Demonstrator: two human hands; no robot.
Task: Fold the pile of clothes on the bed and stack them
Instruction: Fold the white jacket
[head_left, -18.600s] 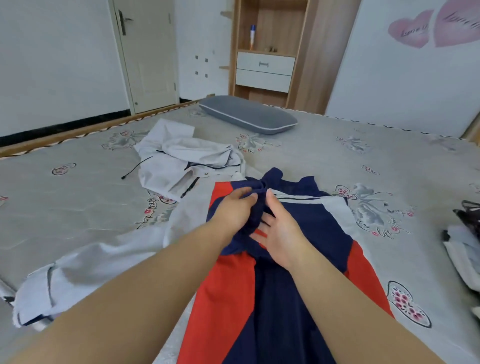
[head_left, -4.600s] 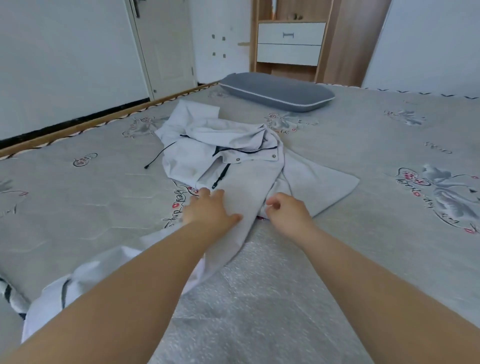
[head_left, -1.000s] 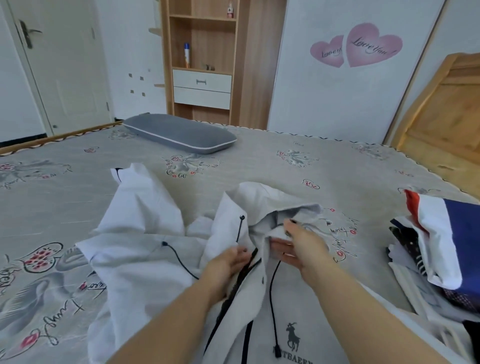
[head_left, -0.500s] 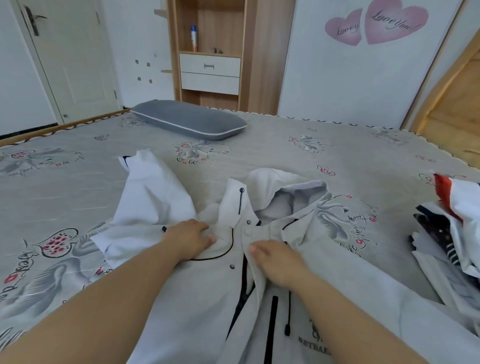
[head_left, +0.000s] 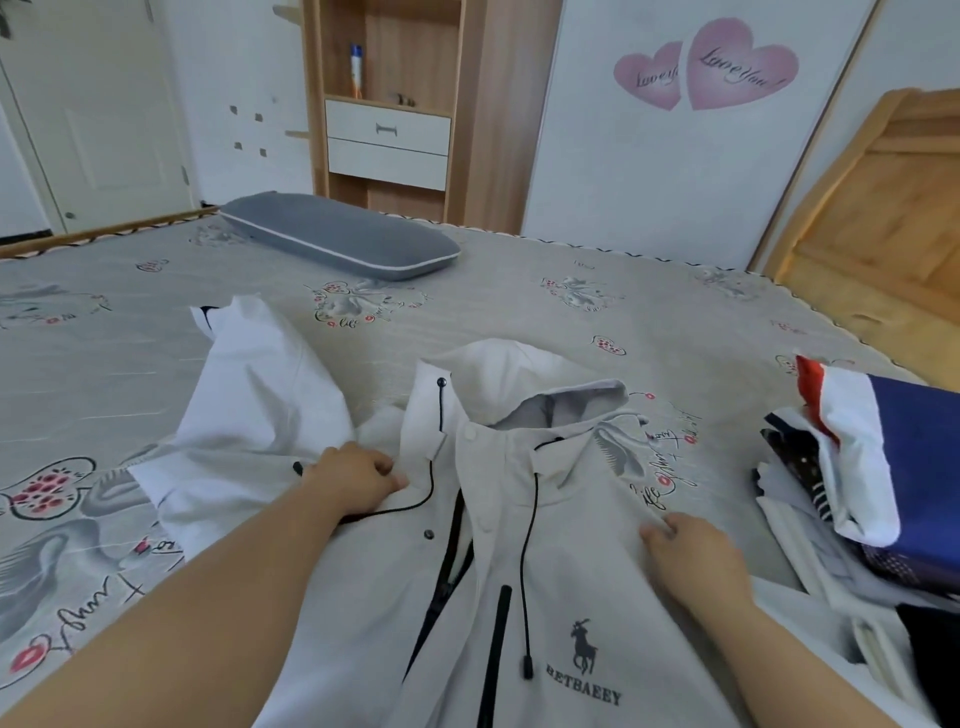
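On the bed (head_left: 519, 312), the white jacket (head_left: 571, 571) is laid front-up, beside the folded stack (head_left: 883, 457). Its shoulders are gripped by curled fingers of left hand (head_left: 353, 480) and right hand (head_left: 696, 558). The panels are best pulled flat and the drawcords (head_left: 525, 561) tucked in before folding.

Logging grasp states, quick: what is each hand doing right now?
Left hand: closed, gripping the white jacket beside its collar.
Right hand: curled on the jacket's shoulder; grip cannot be told.

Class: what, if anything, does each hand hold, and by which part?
Both hands rest on the jacket: left hand beside the collar, right hand at its shoulder edge. Whether either grip pinches cloth cannot be told.
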